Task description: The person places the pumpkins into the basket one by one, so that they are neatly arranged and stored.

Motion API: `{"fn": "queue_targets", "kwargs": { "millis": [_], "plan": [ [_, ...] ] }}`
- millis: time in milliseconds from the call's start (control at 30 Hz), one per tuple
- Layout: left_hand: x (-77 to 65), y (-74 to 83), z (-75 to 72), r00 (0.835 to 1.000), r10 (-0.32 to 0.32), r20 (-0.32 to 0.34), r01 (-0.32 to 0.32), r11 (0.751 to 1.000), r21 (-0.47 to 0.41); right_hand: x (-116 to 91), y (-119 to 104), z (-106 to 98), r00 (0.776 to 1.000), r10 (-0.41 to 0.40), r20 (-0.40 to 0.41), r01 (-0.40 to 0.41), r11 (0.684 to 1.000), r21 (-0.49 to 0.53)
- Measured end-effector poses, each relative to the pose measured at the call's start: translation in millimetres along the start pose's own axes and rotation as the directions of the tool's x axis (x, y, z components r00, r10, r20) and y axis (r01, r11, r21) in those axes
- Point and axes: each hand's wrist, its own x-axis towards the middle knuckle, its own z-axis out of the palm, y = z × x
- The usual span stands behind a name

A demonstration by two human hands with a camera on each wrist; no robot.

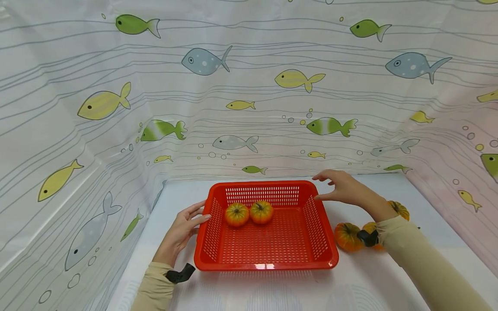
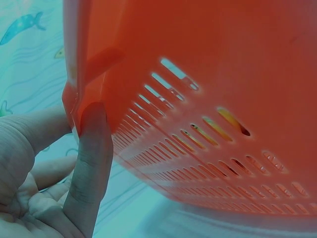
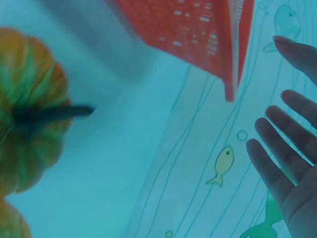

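Note:
A red plastic basket (image 1: 266, 266) with slotted walls stands on the table. My left hand (image 1: 182, 229) grips its left rim, thumb over the top edge; in the left wrist view a finger (image 2: 91, 168) bends up under the rim. Two small orange-and-yellow pumpkins (image 1: 237, 214) (image 1: 262, 212) sit side by side in the back left of the basket. Above the basket's back right corner is my right hand (image 1: 340, 188), its fingers spread and relaxed around nothing. The right wrist view shows that hand (image 3: 292, 153) apart from the basket (image 3: 188, 34).
Right of the basket, partly behind the right forearm, lie more small pumpkins (image 1: 347, 237) (image 1: 399, 210). One pumpkin (image 3: 29, 109) with a dark stem is large in the right wrist view. A fish-patterned sheet (image 1: 268, 108) surrounds the white table (image 1: 175, 194) at the back and sides.

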Motion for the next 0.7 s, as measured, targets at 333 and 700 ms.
{"fn": "queue_targets", "kwargs": {
  "millis": [333,700],
  "plan": [
    [0.1,-0.6,0.2,1.000,0.000,-0.006,0.000,1.000,0.011,-30.3,40.3,-14.0,0.996,0.087,-0.026,-0.088,0.995,-0.044],
    [-0.7,0.0,0.9,1.000,-0.002,-0.005,0.002,1.000,0.005,-67.5,82.9,-24.5,0.979,0.205,-0.018,-0.206,0.976,-0.065]
  ]
}}
